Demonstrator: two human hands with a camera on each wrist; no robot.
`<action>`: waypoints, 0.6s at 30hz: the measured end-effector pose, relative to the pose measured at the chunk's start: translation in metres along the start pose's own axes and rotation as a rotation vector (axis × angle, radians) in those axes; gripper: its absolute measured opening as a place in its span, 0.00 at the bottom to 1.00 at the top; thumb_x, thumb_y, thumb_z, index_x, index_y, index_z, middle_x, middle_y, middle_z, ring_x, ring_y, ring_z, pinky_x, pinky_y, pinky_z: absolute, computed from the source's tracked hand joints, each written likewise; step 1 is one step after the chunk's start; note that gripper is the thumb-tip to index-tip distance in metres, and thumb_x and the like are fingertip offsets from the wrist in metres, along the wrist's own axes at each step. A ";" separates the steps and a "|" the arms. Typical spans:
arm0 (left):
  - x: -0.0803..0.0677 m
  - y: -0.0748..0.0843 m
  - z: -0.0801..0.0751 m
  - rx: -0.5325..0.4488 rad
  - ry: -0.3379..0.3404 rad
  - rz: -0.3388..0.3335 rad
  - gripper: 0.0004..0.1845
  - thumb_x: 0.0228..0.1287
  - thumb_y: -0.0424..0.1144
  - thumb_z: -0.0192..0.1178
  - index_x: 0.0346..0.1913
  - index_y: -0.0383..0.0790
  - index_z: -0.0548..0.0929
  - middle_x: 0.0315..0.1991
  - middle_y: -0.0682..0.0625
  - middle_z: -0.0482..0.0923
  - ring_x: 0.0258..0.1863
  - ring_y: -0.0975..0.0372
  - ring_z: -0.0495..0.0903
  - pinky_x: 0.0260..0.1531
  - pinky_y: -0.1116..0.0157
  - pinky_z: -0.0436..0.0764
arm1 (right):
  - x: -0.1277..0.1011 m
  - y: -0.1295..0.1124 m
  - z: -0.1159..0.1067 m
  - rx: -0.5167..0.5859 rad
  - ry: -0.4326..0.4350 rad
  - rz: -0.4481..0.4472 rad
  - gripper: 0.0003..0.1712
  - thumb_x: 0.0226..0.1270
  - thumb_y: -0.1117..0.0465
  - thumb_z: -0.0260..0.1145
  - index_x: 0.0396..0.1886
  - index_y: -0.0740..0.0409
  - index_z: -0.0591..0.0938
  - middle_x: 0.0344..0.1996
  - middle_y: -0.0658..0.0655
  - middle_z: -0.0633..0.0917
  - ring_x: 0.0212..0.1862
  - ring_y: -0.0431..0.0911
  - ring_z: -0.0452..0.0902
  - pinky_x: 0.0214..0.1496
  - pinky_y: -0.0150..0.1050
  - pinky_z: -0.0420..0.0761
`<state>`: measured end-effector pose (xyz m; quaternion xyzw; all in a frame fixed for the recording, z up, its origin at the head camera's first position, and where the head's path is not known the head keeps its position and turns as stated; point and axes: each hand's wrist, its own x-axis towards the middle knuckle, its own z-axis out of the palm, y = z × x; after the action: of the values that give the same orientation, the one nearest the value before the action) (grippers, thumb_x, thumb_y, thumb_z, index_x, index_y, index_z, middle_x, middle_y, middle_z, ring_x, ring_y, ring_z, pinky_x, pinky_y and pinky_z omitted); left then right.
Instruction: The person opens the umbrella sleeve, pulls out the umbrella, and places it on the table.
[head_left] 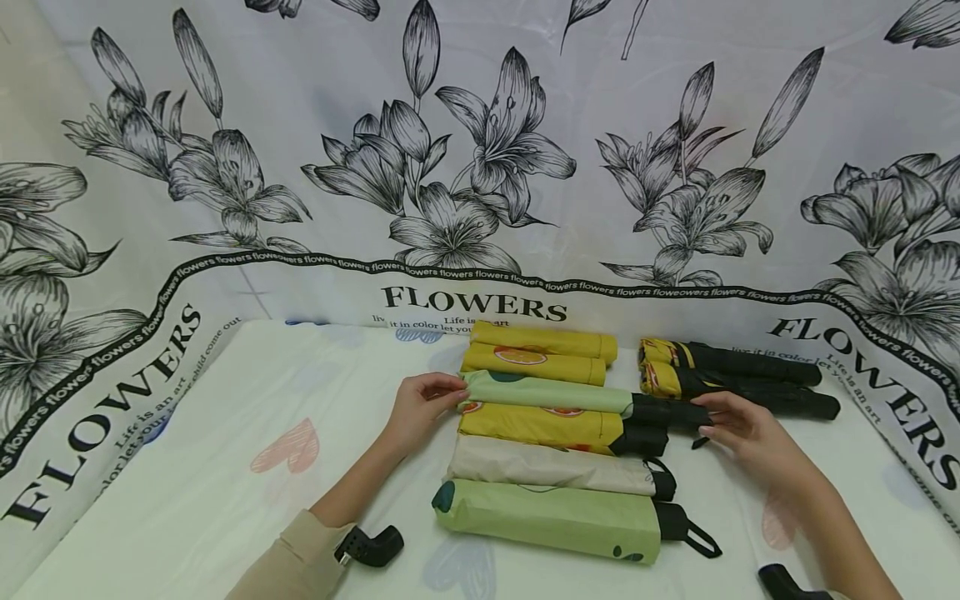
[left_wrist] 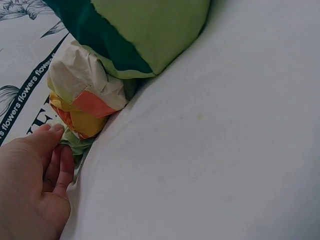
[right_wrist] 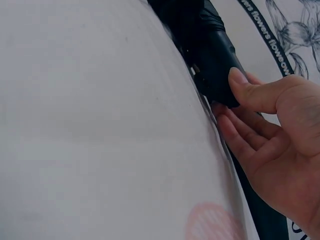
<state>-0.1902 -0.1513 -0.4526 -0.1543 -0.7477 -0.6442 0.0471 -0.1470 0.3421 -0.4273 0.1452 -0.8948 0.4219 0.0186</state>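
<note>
Eight folded umbrellas lie in rows on the desk (head_left: 247, 417), toward its far edge. Both hands are on one: the pale green umbrella (head_left: 547, 393), third back in the main stack, w/ a black handle at its right end. Left hand (head_left: 417, 410) has fingertips curled onto its left tip, a light narrow grip; left wrist view shows the fingers (left_wrist: 56, 131) touching crumpled fabric ends there. Right hand (head_left: 738, 427) sits at the handle end; in the right wrist view the thumb (right_wrist: 252, 92) presses the black handle (right_wrist: 212, 60) w/ fingers cupped underneath, a loose hold round it.

Sleeves as containers: each umbrella is packed in its fabric sleeve. Two yellow ones (head_left: 543, 353) lie behind it, nearest the backdrop. Yellow w/ orange print (head_left: 540, 425) is just in front, touching; then a cream one (head_left: 551, 467), then a big light green one (head_left: 551, 517) closest to the near edge. Two black-and-yellow umbrellas (head_left: 738, 377) lie apart, by the far right corner.

Desk cover: white cloth, faint hearts, soft & wrinkled. Backdrop (head_left: 480, 167): white sheet, black lily print, "FLOWERS" lettering. Sleeves matte, tube-shaped, crinkled at ends.
</note>
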 end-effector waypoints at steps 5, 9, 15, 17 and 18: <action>0.000 0.000 0.000 0.000 0.001 -0.005 0.08 0.67 0.25 0.70 0.46 0.24 0.89 0.45 0.31 0.88 0.38 0.72 0.85 0.40 0.74 0.84 | -0.003 0.008 -0.007 0.016 0.005 -0.010 0.23 0.72 0.73 0.68 0.64 0.72 0.76 0.49 0.29 0.79 0.48 0.25 0.79 0.44 0.23 0.80; 0.000 0.000 0.001 -0.014 0.002 -0.011 0.08 0.67 0.24 0.69 0.45 0.23 0.88 0.45 0.30 0.88 0.37 0.72 0.85 0.39 0.74 0.84 | -0.005 0.011 -0.012 0.022 -0.013 0.020 0.24 0.74 0.72 0.67 0.66 0.72 0.74 0.49 0.30 0.79 0.49 0.24 0.79 0.45 0.24 0.80; 0.000 0.000 0.000 -0.009 -0.003 -0.010 0.07 0.67 0.25 0.70 0.46 0.24 0.89 0.45 0.31 0.88 0.38 0.71 0.85 0.40 0.74 0.84 | -0.007 0.015 -0.018 0.027 -0.025 0.040 0.24 0.75 0.72 0.66 0.66 0.73 0.73 0.49 0.29 0.80 0.49 0.25 0.79 0.45 0.23 0.80; 0.000 0.000 0.000 -0.004 -0.005 -0.007 0.07 0.67 0.25 0.69 0.46 0.24 0.89 0.45 0.31 0.88 0.39 0.71 0.85 0.41 0.74 0.84 | -0.007 0.016 -0.019 0.020 -0.024 0.040 0.24 0.74 0.72 0.67 0.66 0.73 0.74 0.49 0.28 0.79 0.48 0.25 0.79 0.45 0.23 0.80; 0.000 0.000 0.000 -0.002 -0.004 -0.007 0.07 0.67 0.25 0.69 0.46 0.24 0.89 0.45 0.31 0.88 0.39 0.72 0.85 0.41 0.74 0.84 | -0.007 0.017 -0.020 0.018 -0.022 0.040 0.24 0.74 0.72 0.67 0.66 0.73 0.74 0.49 0.27 0.79 0.48 0.24 0.79 0.45 0.23 0.80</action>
<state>-0.1903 -0.1513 -0.4526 -0.1528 -0.7479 -0.6446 0.0431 -0.1465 0.3694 -0.4286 0.1321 -0.8939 0.4285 -0.0008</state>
